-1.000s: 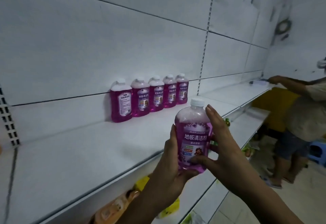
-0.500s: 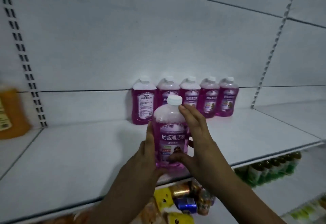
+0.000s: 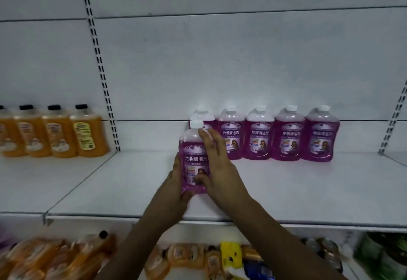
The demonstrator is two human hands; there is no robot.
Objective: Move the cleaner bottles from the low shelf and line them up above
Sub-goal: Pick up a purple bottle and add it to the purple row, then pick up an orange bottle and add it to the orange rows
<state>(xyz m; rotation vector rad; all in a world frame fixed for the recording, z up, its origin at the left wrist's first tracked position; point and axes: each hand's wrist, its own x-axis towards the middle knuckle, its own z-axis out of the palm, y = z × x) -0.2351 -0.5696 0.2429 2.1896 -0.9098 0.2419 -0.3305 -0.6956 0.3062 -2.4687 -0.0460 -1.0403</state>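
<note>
Hands, left point(image 3: 176, 186) and right point(image 3: 217, 165), grip a purple bottle point(image 3: 193, 158) on the shelf point(image 3: 286, 191) (five more point(image 3: 288, 134) lined up behind).

A single head-worn wide-angle camera faces the white shelf point(image 3: 286, 191) straight on from close range, looking slightly down. Both forearms rise from the bottom edge to the hands at centre. Beyond the hands stands the back panel point(image 3: 220, 59); below them, a lower shelf's blurred goods point(image 3: 55, 255).
</note>
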